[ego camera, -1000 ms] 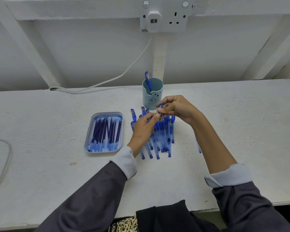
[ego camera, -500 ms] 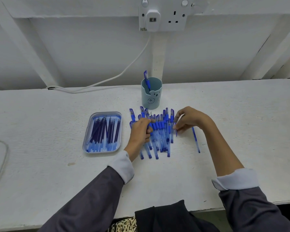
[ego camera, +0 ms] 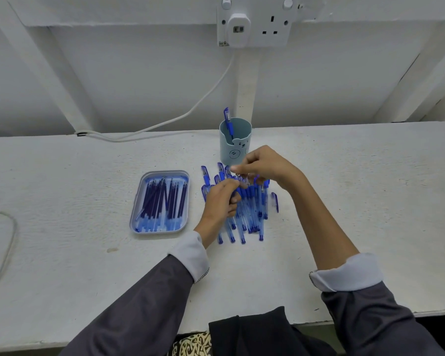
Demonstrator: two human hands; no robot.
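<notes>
While you work at the middle of the frame, the table (ego camera: 62, 176) carries everything, so take stock from the big pieces down. Left of centre, the tray (ego camera: 162, 172) is full of refills (ego camera: 165, 201) lying side by side. Right of it, the pile (ego camera: 252, 211) of blue pens lies fanned under your hands, many deep. Behind the pile, at centre, the cup (ego camera: 235, 147) holds a lone pen (ego camera: 228, 122), upright against its rim.

Your left hand (ego camera: 221, 201) sits on the pile's left edge, fingers curled round a pen (ego camera: 239, 188) there. Your right hand (ego camera: 267, 167) hovers just above, in front of the cup. Its thumb and fingertips pinch at the top end of that pen, and blur hides just what they hold. A loose cap (ego camera: 275, 201) lies right of the pile.

By my reading, you are barely started: one pen is in the cup, and the pile and the refills are all left.
</notes>
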